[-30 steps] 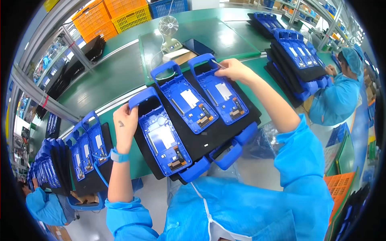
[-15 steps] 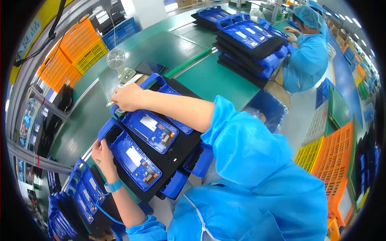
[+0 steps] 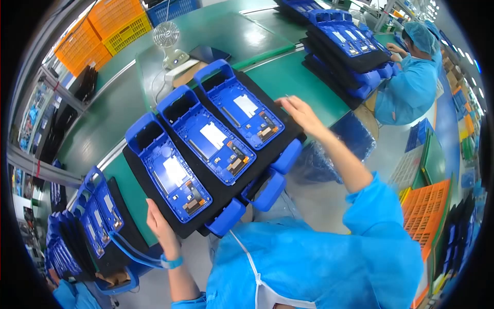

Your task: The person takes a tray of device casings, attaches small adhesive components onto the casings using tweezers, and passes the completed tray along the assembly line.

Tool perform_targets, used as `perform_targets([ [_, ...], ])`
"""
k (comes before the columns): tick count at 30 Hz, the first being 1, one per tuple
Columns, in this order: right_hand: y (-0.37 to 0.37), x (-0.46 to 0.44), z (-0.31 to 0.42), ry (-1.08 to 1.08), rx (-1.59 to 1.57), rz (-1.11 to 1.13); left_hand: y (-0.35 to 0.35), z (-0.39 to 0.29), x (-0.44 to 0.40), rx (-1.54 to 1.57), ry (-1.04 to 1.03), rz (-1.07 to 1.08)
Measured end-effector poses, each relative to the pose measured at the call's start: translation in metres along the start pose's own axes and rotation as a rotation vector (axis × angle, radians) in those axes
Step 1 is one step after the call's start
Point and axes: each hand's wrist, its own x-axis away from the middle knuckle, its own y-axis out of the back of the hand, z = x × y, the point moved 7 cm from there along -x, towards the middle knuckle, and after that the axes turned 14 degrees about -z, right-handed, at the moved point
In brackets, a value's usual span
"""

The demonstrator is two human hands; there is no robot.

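Three blue housings with handles, the left one (image 3: pixel 162 159), the middle one (image 3: pixel 198 123) and the right one (image 3: pixel 231 98), lie side by side on a black foam sheet (image 3: pixel 203 203). White labels and small circuit parts show inside each. My left hand (image 3: pixel 160 224) is at the sheet's left edge, fingers stretched out and holding nothing visible. At the sheet's upper right corner is my right hand (image 3: pixel 298 110), its fingers together around a thin tool whose tip barely shows. More blue handles (image 3: pixel 267 190) stick out below the sheet on the near side.
A small fan (image 3: pixel 166 36) and a dark tablet (image 3: pixel 208 53) stand beyond the housings. Stacked housings (image 3: pixel 350 41) lie at upper right beside a seated person (image 3: pixel 406 77). More housings (image 3: pixel 100 219) are at left. Orange crates (image 3: pixel 82 44) stand at upper left; another crate (image 3: pixel 424 211) is at right.
My left hand has let go of the left housing's handle and moved down to the sheet's edge. My right hand has moved from the handles to the sheet's right side. The view has shifted.
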Motion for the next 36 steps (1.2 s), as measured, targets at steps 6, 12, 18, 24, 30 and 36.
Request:
perform_targets([
  [6,0.006,0.009,-0.021,-0.312,-0.243,-0.289,-0.001,-0.002,0.021,0.034,-0.132,-0.100],
  [12,0.041,0.072,0.112,0.493,0.013,0.021,0.026,-0.008,0.058,-0.012,0.002,-0.131],
  [18,-0.002,0.122,0.129,0.623,0.100,0.162,0.006,-0.055,0.131,-0.168,-0.948,0.098],
  [24,-0.011,0.123,0.138,0.536,0.050,0.101,-0.022,-0.039,0.140,-0.212,-0.789,0.130],
  [30,0.048,0.070,0.096,0.019,-0.123,-0.279,0.047,-0.040,0.085,-0.113,-0.600,-0.132],
  [36,-0.003,-0.018,-0.043,-0.640,0.012,0.188,0.017,0.004,-0.017,-0.205,0.371,0.106],
])
